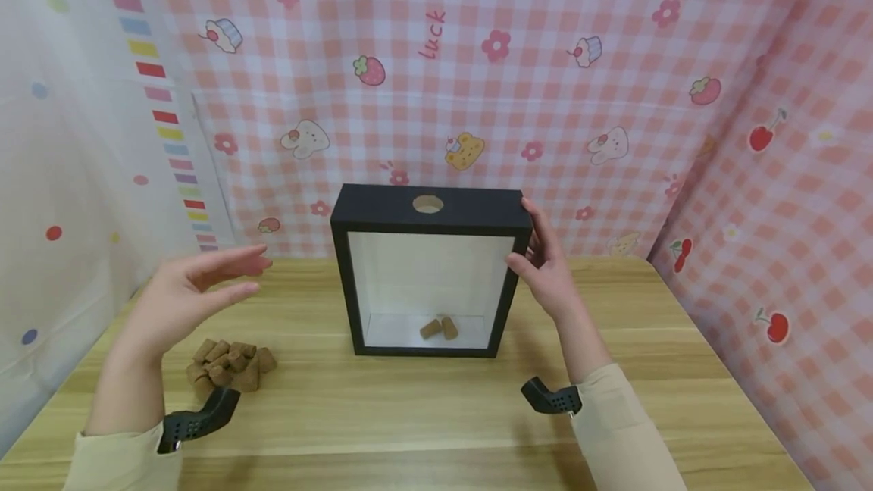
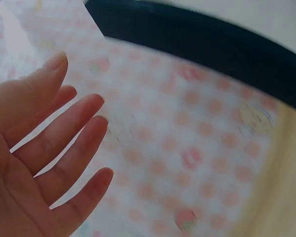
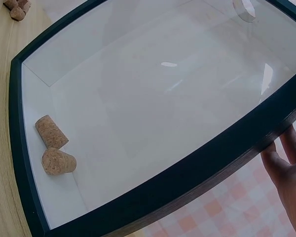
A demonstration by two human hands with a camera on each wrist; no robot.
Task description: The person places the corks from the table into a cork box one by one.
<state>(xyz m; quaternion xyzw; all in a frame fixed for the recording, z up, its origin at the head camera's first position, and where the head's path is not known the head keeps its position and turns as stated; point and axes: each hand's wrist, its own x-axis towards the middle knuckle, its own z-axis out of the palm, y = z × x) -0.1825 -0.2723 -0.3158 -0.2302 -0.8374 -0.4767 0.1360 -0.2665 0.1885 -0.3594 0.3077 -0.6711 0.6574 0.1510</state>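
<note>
A black-framed box (image 1: 382,208) with a clear front and a round hole (image 1: 428,204) in its top stands upright on the table. Two corks (image 3: 59,161) lie together on its white floor, behind the front pane. My right hand (image 1: 551,273) holds the box by its upper right side, thumb at the front edge and fingers along the side. To the left of the box my left hand (image 1: 194,295) hovers with fingers extended and thumb apart, holding nothing. In the left wrist view its palm (image 2: 15,197) is bare. Below it sits a pile of corks (image 1: 232,362).
The wood-grain table (image 1: 423,415) carries the box and the cork pile. A pink checked cloth (image 1: 409,112) hangs right behind the box, with more cloth at both sides. Black wrist mounts (image 1: 201,419) are strapped on both arms.
</note>
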